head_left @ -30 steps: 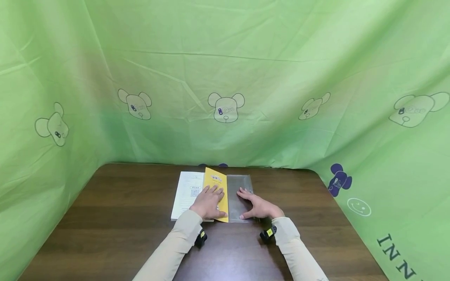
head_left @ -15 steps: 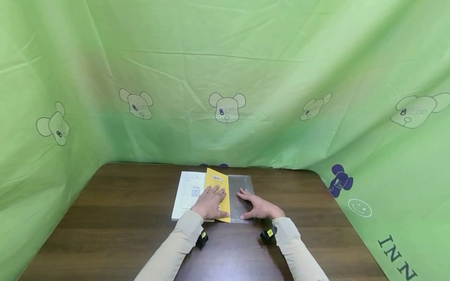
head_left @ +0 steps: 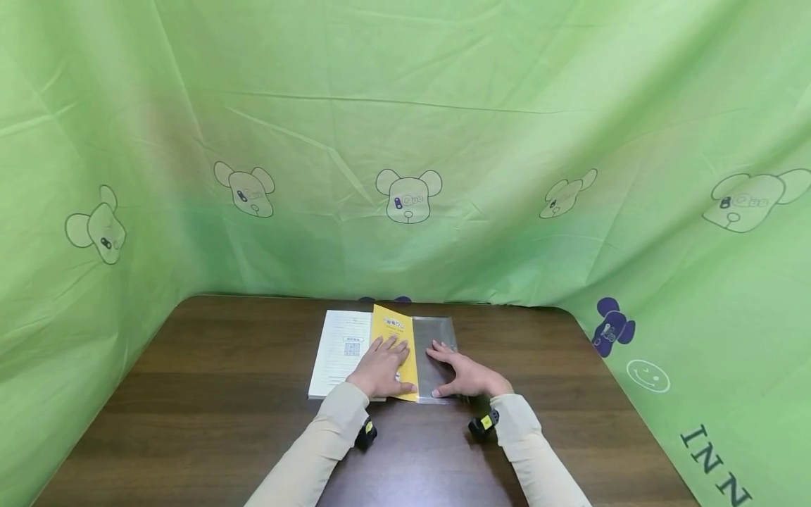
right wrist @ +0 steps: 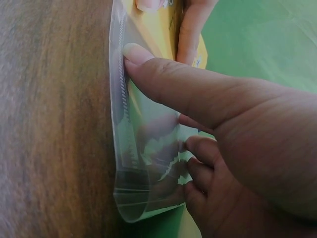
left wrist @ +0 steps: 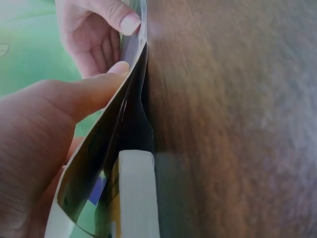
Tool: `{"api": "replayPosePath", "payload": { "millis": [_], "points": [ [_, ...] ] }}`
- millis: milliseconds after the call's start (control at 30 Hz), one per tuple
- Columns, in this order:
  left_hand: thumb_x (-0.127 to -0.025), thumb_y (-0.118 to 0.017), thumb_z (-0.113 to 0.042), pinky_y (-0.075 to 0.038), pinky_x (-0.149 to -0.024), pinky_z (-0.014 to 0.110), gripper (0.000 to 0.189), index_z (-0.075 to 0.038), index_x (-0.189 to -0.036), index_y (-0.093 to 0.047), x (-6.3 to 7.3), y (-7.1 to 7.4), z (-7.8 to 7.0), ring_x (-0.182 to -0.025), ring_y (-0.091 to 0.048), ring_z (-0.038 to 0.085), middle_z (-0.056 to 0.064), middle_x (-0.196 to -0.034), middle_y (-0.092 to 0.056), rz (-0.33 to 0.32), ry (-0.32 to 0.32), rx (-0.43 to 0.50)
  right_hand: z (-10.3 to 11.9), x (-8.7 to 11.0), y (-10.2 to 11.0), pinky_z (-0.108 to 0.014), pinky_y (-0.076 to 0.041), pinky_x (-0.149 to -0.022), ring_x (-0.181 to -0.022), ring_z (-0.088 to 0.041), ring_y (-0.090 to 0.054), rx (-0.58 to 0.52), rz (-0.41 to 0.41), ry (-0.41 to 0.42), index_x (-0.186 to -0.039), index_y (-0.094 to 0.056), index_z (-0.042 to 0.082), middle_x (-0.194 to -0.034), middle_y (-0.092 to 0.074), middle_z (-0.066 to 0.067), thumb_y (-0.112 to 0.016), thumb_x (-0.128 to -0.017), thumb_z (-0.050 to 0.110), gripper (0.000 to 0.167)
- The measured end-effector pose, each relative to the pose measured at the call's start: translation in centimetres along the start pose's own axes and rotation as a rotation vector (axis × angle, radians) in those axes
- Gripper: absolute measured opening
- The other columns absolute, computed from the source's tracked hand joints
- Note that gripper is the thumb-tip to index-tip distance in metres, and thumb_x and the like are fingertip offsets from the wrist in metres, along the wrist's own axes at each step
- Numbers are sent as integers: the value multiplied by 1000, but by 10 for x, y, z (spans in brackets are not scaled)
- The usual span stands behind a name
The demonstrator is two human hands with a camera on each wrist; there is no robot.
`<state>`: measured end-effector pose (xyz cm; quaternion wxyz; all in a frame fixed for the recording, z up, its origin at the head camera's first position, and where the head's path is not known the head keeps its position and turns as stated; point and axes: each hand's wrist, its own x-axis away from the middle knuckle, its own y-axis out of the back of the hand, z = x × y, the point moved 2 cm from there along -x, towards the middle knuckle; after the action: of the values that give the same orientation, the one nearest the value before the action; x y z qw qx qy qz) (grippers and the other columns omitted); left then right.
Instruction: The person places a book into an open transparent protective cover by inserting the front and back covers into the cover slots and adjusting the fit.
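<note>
Two hands spread over an open book (head_left: pixel 336 359) and its yellow cover (head_left: pixel 393 326) on a wooden table (head_left: pixel 209 394).
The book lies toward the table's far edge, its long axis running away from the person, the far end leaning slightly left; a printed page faces up. The cover points the same way, its far end also leaning left, and the left wrist view shows it tilted up off the table beside the page block. The left hand (head_left: pixel 382 367) rests on it with fingers spread, pointing away, gripping nothing. To the right, a clear plastic sleeve (head_left: pixel 434 329) lies lengthwise too, its outer end curled in a fold. The right hand (head_left: pixel 465 373) lies on it, thumb well apart from loose fingers, the thumb touching the near seam.
</note>
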<state>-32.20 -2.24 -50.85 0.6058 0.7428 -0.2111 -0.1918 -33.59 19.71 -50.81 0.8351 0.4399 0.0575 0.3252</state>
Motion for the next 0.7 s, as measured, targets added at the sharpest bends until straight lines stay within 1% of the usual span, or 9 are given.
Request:
{"api": "replayPosePath", "payload": {
  "millis": [167,467,700],
  "points": [
    [-86,-71,-59,-25,-124,51,83,-3,-145,-55,-1,0,0,-148,-39,33,11,-155,-50,0,4,-4,1,0,0,-62,-20,-122,-155,-42,-12,-11,0,-3,-158,-35,5,-168,-16,-20,-82,-87,26,88],
    [-86,-71,-59,-25,-124,49,82,-4,-144,-57,1,4,1,-147,-40,31,10,-154,-51,28,7,4,-1,-1,1,-62,-21,-122,-155,-41,-12,-15,-8,-2,-158,-34,5,-169,-16,-19,-82,-87,27,89],
    [-86,-72,-59,-25,-124,50,81,-3,-143,-58,1,4,2,-147,-41,31,10,-153,-52,23,2,20,-1,-1,1,-62,-20,-122,-156,-42,-11,-22,-5,0,-158,-34,5,-169,-16,-19,-83,-86,27,90]
  ]
}}
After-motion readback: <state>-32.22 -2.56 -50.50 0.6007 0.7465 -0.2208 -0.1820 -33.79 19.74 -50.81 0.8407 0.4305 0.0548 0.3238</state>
